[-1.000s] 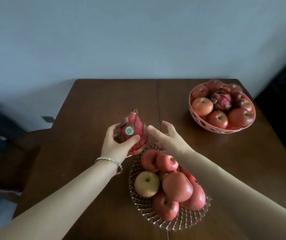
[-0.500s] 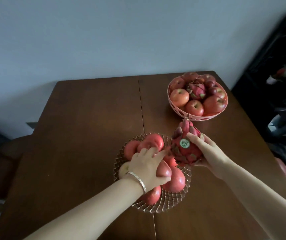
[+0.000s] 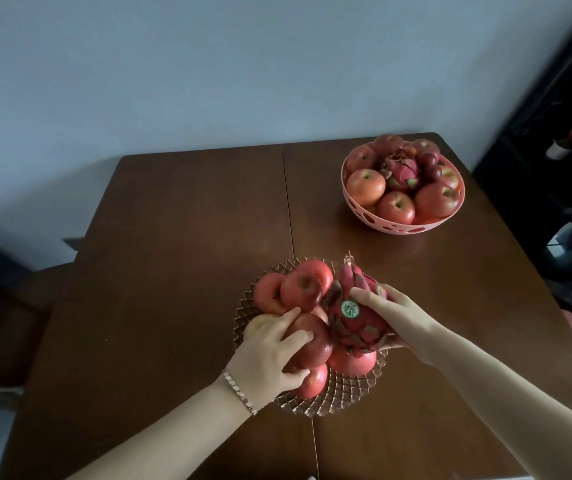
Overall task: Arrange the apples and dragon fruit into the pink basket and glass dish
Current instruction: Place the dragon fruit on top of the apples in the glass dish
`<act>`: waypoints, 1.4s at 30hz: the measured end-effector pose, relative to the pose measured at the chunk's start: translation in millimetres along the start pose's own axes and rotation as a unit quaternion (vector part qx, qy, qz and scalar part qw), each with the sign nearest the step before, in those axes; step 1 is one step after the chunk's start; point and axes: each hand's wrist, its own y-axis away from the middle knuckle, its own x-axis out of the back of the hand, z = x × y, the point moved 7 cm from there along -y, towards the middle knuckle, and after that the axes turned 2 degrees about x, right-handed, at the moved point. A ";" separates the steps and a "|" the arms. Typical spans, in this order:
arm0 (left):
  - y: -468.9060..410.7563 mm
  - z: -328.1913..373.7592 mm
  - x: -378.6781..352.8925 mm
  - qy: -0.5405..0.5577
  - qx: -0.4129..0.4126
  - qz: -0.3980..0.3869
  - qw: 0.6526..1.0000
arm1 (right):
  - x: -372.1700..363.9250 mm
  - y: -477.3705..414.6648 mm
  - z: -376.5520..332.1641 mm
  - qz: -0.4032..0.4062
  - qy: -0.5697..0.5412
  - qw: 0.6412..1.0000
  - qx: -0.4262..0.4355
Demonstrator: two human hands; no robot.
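The dragon fruit has changed hands. A second ago the left hand held it beyond the far-left rim of the glass dish. Now the right hand grips it, fingers and thumb wrapped round its flank, over the dish's right side, and it touches the piled apples there. The left hand has dropped onto the heap, its fingers curled over a large apple at the dish's centre, seemingly to steady it or make room. The pink basket, well beyond the dish to the far right on the bench, already looks full. Settling this fruit appears to be one of the last placements, though apples could roll off.
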 end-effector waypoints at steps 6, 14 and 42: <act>-0.5 -10.3 17.3 0.139 0.054 0.059 0.987 | -9.0 -2.3 9.0 0.003 -0.019 0.997 -0.074; -8.8 -22.4 28.4 0.064 0.006 -0.047 0.997 | -18.1 0.3 -16.8 0.106 0.347 0.932 0.001; -0.1 -18.4 23.5 0.138 0.240 -0.016 0.961 | -87.8 -51.5 -81.3 0.020 0.464 0.868 0.177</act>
